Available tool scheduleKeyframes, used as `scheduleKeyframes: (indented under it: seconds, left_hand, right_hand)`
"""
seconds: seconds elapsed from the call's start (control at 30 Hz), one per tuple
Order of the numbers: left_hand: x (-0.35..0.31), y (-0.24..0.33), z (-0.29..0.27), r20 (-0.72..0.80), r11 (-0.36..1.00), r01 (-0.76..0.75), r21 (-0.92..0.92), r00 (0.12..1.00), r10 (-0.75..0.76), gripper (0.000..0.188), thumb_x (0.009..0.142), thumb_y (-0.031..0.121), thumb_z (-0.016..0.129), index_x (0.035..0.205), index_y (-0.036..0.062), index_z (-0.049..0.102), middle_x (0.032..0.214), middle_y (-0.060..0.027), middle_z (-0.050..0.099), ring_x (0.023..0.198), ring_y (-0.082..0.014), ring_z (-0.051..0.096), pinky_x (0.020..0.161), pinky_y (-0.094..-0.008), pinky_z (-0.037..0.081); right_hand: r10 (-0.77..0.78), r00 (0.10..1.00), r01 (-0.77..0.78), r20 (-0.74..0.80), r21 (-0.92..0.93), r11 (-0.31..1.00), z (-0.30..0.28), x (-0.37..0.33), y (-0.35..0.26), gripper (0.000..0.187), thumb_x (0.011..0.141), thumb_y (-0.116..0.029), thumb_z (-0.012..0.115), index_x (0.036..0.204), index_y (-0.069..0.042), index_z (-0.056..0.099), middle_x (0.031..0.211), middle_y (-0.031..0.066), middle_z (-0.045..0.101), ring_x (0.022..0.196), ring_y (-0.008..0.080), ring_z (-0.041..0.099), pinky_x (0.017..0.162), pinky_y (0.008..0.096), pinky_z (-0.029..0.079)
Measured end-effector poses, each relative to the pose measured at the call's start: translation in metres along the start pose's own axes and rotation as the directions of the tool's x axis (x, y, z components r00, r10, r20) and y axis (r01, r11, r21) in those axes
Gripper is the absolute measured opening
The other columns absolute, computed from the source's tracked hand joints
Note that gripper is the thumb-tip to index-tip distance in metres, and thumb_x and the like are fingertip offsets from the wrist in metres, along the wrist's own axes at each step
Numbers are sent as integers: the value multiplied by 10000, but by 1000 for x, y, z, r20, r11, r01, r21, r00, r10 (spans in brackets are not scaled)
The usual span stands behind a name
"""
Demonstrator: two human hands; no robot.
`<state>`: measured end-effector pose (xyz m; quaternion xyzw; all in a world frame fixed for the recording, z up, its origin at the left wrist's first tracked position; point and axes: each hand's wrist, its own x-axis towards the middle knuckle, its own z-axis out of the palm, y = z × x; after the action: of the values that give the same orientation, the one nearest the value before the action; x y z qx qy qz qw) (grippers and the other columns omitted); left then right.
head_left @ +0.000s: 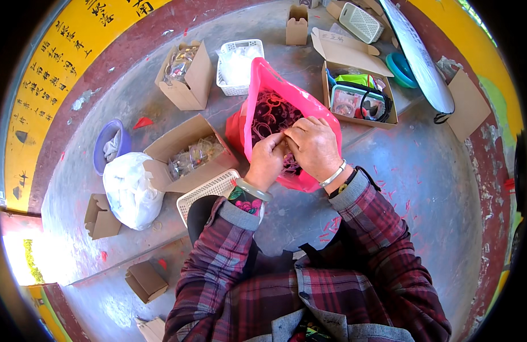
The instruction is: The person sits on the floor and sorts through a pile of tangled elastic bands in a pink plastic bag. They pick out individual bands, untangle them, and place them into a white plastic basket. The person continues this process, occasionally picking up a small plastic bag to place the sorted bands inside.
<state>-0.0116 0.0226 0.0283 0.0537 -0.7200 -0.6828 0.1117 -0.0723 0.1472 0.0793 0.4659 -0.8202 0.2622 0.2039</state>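
Observation:
A large pink plastic bag (323, 117) stands open in front of me, filled with many small dark and pink loop-shaped pieces (272, 114). Over its near side my two hands meet, fingertips pressed together. My left hand (266, 161) is closed in a pinch, and a pale bangle circles its wrist. My right hand (315, 148) is pinched too, its back toward me, with a silver bangle and a dark band at the wrist. What the fingertips hold is too small and too covered to make out.
Left of the bag are a carton of small clear packets (198, 157), a white basket (209, 191), a stuffed white plastic bag (132, 191) and a purple basin (112, 145). Farther off stand a tall carton (192, 85), another white basket (239, 85) and an open box of tools and containers (360, 117).

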Motion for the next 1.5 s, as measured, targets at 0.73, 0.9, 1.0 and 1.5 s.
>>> scheduleKeyframes:
  seconds: [0.73,0.9,1.0,1.5]
  left_hand:
    - [-3,2,4,-32,936,-58,347,997,73,153,831,38,446,875,-20,581,690,-141,593,631,-191,578,580,-310,438]
    - [-3,-1,5,-41,931,-90,353,993,112,155,825,36,451,882,-16,586,684,-149,592,621,-209,581,574,-317,441]
    - [-2,-2,5,-41,929,-76,361,994,97,156,825,38,455,885,-14,589,695,-156,596,629,-219,585,580,-321,444]
    - [1,-7,0,-46,974,-71,214,995,83,173,860,44,491,985,-25,589,811,-33,617,732,-71,552,643,-224,456]
  right_hand:
    - [8,996,-3,87,-61,998,5,-2,-2,47,648,-100,600,688,-76,596,690,51,534,715,249,540,640,368,404]
    - [13,996,-8,90,-50,999,5,-2,-1,55,647,-102,605,691,-70,599,694,58,538,714,256,541,641,370,406]
    - [6,995,0,100,-55,998,4,-2,0,56,648,-102,607,693,-69,600,697,59,539,714,257,541,643,371,406]
    - [92,996,-93,16,136,986,5,-1,4,141,689,-83,576,810,-58,645,776,74,602,760,263,571,679,374,433]
